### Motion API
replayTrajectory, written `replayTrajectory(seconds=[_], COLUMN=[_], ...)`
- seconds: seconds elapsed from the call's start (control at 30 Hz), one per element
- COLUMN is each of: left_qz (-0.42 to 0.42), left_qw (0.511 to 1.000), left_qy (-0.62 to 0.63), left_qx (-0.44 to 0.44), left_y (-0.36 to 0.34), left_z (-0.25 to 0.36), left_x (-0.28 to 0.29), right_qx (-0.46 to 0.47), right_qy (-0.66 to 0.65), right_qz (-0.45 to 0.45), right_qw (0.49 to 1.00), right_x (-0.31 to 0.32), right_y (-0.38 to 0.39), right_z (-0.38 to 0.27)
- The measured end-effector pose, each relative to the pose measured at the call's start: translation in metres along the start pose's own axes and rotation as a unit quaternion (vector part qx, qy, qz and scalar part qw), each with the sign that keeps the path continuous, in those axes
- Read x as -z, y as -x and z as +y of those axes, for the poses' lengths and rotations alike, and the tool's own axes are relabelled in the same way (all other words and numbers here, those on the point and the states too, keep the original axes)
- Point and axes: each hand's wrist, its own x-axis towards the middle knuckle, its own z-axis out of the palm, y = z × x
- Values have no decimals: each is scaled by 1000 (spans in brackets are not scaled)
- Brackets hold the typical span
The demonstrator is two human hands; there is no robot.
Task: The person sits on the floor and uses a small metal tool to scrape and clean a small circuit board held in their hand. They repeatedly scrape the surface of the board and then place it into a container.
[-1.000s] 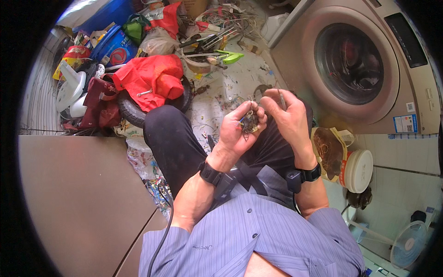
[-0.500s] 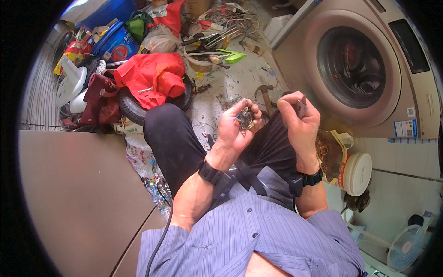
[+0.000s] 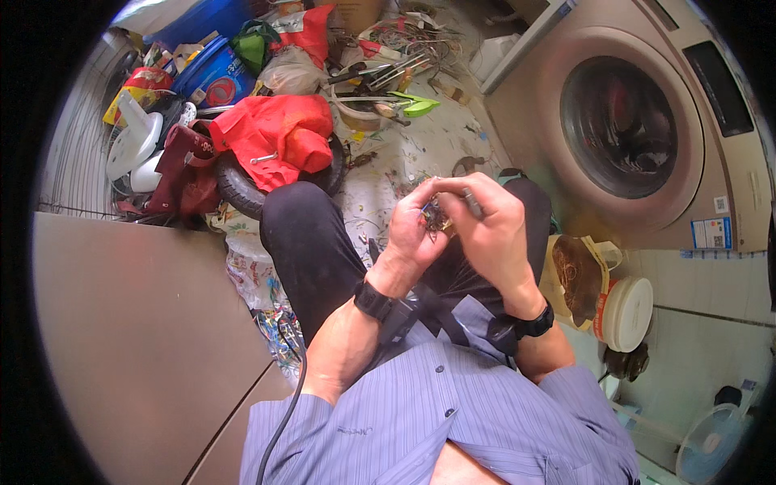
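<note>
Wire bundle (image 3: 435, 217) sits in the left hand (image 3: 412, 230), fingers curled round it; the right hand (image 3: 495, 230) closes its fingers on a slim grey tool (image 3: 472, 203) just beside. Looks light, springy, liable to shed strands: best gripped round its middle.

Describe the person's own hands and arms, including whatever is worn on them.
The left hand and right hand are ungloved. Each wrist wears a black band. The bluish-purple sleeves have fine stripes and leave the forearms bare. A black cable crosses the left sleeve.
</note>
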Motion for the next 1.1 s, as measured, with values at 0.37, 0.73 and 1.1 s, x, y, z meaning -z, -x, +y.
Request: replayTrajectory(seconds=[0.37,0.73,1.1], left_qz=[-1,-20,-71], left_qw=[999,998,986], left_qy=[-37,7,124], left_qx=[-28,62,87], left_y=[-3,-2,-3], left_z=[-8,-7,-5], left_x=[5,2,1], right_qx=[139,-149,-253], right_qy=[165,-246,-135], right_qz=[-18,38,218], right_qw=[976,957,933], right_x=[-1,19,138], right_y=[7,16,80], right_z=[42,48,85])
